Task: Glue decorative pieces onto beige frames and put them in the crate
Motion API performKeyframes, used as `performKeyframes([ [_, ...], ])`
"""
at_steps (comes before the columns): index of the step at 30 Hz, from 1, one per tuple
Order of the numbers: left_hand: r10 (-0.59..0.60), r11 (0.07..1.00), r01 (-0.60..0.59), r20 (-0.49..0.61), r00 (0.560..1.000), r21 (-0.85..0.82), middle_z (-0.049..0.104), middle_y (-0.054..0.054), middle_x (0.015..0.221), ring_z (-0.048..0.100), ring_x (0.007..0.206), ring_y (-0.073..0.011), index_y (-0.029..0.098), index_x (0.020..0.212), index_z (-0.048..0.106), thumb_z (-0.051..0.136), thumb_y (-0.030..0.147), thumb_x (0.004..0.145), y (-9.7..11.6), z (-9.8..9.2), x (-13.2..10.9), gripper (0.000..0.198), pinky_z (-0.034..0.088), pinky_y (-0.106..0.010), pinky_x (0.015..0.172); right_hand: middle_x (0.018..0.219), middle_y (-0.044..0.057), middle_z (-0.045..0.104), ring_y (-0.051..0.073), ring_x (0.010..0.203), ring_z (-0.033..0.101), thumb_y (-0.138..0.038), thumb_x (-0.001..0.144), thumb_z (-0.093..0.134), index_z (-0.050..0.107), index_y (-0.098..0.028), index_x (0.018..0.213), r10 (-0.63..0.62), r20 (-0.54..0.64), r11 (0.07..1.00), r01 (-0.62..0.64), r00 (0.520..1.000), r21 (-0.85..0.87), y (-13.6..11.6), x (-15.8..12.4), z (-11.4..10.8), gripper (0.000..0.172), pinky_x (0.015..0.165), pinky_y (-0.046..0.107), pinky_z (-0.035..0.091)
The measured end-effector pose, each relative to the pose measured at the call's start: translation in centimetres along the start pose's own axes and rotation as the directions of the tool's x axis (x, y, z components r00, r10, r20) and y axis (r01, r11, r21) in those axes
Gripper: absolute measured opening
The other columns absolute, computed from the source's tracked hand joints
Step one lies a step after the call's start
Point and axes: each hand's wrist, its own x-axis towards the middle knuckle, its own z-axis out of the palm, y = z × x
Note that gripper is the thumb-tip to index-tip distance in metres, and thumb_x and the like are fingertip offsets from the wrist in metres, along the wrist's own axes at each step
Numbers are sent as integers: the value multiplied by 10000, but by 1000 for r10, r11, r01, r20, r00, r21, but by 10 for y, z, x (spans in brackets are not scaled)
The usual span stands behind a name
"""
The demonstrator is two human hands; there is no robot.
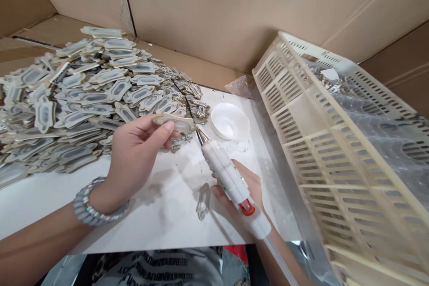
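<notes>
Between its thumb and fingers, my left hand (139, 152) pinches a flat oblong plate (179, 124) with a pale centre and shaped ends. My right hand (243, 187) is wrapped round a white glue gun (228, 174) with a red-orange switch. The gun's metal nozzle points up and left and is at the right end of the held plate; whether they touch is unclear. Another small plate (203, 201) lies on the white board (161, 214) between the hands. A large pile of similar plates (83, 94) rises behind and left of my left hand.
A white bowl (230, 121) stands beyond the glue gun. To the right, a cream slatted plastic crate (321, 170) holds clear bubbled plastic and small metal-looking pieces. Cardboard walls (208, 13) rise at the back. A dark cord runs past the pile toward the nozzle.
</notes>
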Motion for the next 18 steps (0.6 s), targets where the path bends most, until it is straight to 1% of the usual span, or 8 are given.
performKeyframes([
  [5,36,999,-36,18,999,-38,678,12,660,518,588,-117,225,772,740,684,326,855,0,-1,-2,142,441,-240,558,668,-19,539,141,547,524,-152,845,622,538,-242,724,-43,-3,999,43,999,31,-1,0,3,172,470,270,411],
  [9,33,998,-31,40,999,-47,689,2,682,534,593,-115,214,824,752,687,297,859,1,-1,-4,111,448,-233,556,665,-25,503,137,522,475,-117,829,600,503,-257,742,-51,23,998,51,998,25,0,-1,4,191,448,274,365],
  [13,36,998,-33,38,999,-55,686,13,670,536,587,-111,226,839,757,690,290,857,1,0,-5,95,451,-225,558,628,-46,425,116,468,393,-103,815,602,445,-256,710,-35,9,999,35,999,9,0,-1,5,242,418,267,304],
  [15,39,997,-37,36,999,-61,684,21,658,527,575,-108,234,844,757,691,299,856,0,0,-5,94,449,-223,553,620,-51,414,109,461,384,-106,814,605,430,-250,691,-39,2,999,39,999,-1,0,-2,5,257,417,262,298],
  [18,41,997,-38,38,998,-67,685,29,657,529,577,-103,243,829,756,690,299,861,0,-1,-5,92,448,-216,557,637,-52,437,102,487,417,-86,791,617,436,-237,685,-27,7,999,27,1000,-32,0,-3,5,259,444,248,321],
])
